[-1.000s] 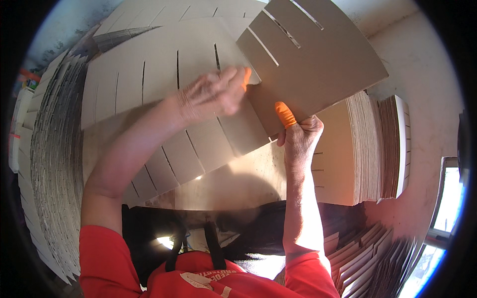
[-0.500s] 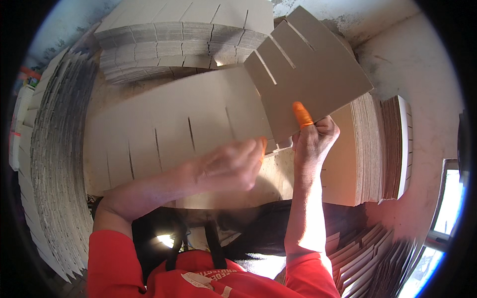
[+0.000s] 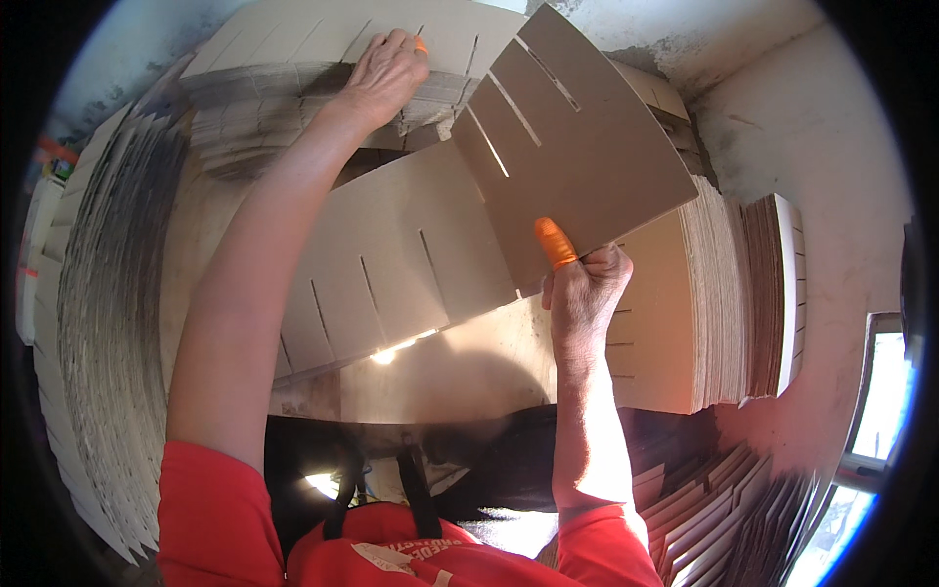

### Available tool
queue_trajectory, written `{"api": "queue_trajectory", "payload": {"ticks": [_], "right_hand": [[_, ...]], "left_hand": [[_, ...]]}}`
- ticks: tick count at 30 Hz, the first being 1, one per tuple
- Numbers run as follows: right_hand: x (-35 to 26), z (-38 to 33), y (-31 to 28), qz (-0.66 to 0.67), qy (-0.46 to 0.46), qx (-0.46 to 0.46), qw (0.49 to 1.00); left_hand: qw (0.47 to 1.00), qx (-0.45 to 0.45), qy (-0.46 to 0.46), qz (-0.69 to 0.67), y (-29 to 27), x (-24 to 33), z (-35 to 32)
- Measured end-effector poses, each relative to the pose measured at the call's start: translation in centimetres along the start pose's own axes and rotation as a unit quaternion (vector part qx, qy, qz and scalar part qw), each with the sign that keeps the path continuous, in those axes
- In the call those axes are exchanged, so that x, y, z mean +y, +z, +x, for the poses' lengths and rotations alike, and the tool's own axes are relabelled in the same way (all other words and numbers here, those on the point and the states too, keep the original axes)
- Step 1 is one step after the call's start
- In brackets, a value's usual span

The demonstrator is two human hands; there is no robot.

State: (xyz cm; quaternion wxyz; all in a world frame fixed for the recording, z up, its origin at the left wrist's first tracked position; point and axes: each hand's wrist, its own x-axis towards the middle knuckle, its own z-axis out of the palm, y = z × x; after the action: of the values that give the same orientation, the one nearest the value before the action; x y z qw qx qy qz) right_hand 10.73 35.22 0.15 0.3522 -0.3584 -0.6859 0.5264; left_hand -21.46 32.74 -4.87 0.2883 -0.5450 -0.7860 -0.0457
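Observation:
My right hand (image 3: 590,284), an orange finger cover on its thumb, grips the lower edge of a slotted cardboard sheet (image 3: 597,147). This darker sheet slants up to the right. Along its left edge it meets a wider, paler slotted cardboard sheet (image 3: 391,245), which stretches left behind my left forearm; whether they are joined or one folded piece I cannot tell. My left hand (image 3: 389,73) is at the far stack of slotted cardboard (image 3: 284,39). Its fingers lie over the top sheet near the front edge, slightly bent, with orange on one digit.
Tall cardboard stacks stand at the left (image 3: 108,313) and at the right (image 3: 719,303). More slotted sheets (image 3: 709,509) lean at the lower right. Below the held cardboard is a wooden tabletop (image 3: 440,377). A stained wall (image 3: 782,127) rises behind, with a bright window (image 3: 880,391) at the right.
My left hand has left the area by the sheets' meeting edge and reached forward to the far stack. My right hand and the held cardboard have shifted slightly left.

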Motion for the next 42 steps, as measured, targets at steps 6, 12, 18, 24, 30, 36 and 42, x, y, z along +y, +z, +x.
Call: {"api": "queue_trajectory", "payload": {"ticks": [6, 12, 18, 24, 30, 36, 42], "right_hand": [[0.2, 0.1, -0.3, -0.022, 0.001, 0.008, 1.0], [-0.2, 0.2, -0.3, -0.012, 0.004, 0.017, 1.0], [-0.1, 0.3, -0.4, 0.019, -0.018, 0.028, 0.999], [1.1, 0.7, -0.9, -0.013, -0.028, 0.029, 0.999], [-0.1, 0.3, -0.4, 0.038, -0.016, 0.02, 0.999], [-0.3, 0.3, -0.2, 0.04, -0.006, 0.02, 0.999], [-0.4, 0.3, -0.3, 0.047, 0.003, 0.006, 0.999]], "left_hand": [[0.999, 0.007, 0.005, -0.051, -1.8, 0.4, 0.9], [0.984, 0.102, 0.09, -0.114, -3.9, 0.4, 0.4], [0.997, -0.019, 0.072, 0.036, -5.2, 2.5, 0.5], [0.994, 0.011, 0.096, 0.043, -4.7, 3.2, -2.0], [0.985, 0.12, 0.112, 0.049, -4.2, 3.1, -2.5], [0.985, 0.125, 0.096, 0.065, -4.0, 2.6, -3.0], [0.986, 0.11, 0.124, -0.004, -5.2, 5.0, -4.3]]}}
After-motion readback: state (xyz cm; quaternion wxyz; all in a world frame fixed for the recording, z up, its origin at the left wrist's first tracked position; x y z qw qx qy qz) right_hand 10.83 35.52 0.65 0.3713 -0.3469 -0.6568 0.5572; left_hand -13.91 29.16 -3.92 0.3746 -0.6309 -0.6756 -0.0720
